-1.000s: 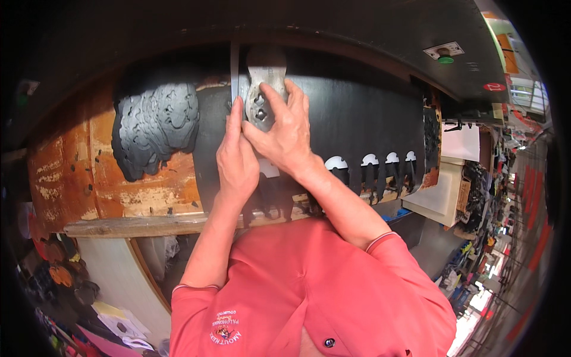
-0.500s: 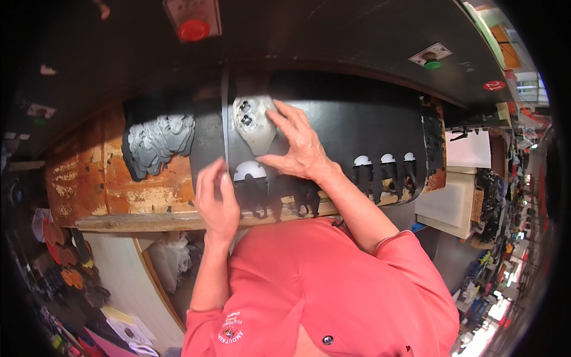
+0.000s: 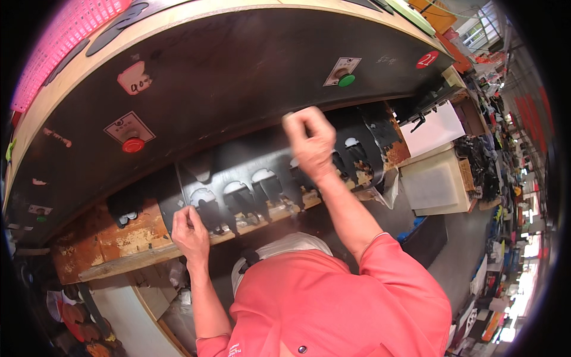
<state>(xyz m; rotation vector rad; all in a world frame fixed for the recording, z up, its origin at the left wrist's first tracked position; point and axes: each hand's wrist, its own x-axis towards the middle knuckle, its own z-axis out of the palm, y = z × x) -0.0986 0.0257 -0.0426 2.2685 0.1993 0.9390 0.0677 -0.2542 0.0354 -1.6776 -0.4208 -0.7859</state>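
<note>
White digits can be made out on a round red sticker (image 3: 427,59) at two o'clock, stuck on the dark panel (image 3: 238,77). Scribbled marks are carried by a pale patch (image 3: 135,78) at ten o'clock, same panel. Tiny print, too small to be read tbh, is borne by two white plates: one (image 3: 352,63) around a green button (image 3: 346,80) at one o'clock, the other (image 3: 123,123) around a red button (image 3: 133,144) between nine and ten.
</note>
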